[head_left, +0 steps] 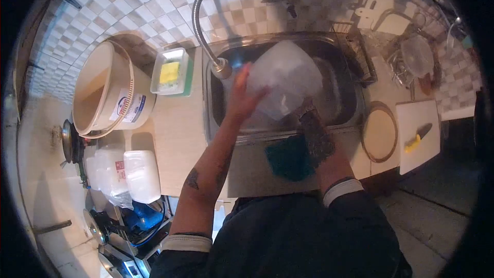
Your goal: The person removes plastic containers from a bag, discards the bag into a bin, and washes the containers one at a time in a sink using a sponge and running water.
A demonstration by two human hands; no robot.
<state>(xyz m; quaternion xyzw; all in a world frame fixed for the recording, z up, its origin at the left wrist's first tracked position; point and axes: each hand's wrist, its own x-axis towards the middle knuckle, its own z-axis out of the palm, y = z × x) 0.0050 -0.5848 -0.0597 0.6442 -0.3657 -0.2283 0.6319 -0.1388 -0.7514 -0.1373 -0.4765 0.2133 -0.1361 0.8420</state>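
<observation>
A large translucent whitish plastic container (pixel 288 74) is tilted over the metal sink (pixel 337 128). At its left side is my left hand (pixel 244 95), thumb and fingers spread apart and slightly blurred. My right hand (pixel 307 107), dark in shadow, is at the container's near right edge and grips it there, with its fingers largely hidden. Left of the container, a flexible metal faucet (pixel 198 15) arches up from the sink's rim. A dark green cloth (pixel 290 158) lies on the counter edge below my right wrist.
A big beige bucket (pixel 116 92) and a tub with a yellow sponge (pixel 169 73) stand left. White plastic containers (pixel 141 175) lie nearer me. At right are a dark wire rack (pixel 360 54), a round lid (pixel 380 133) and a cutting board (pixel 419 118) with a yellow-handled knife (pixel 416 141).
</observation>
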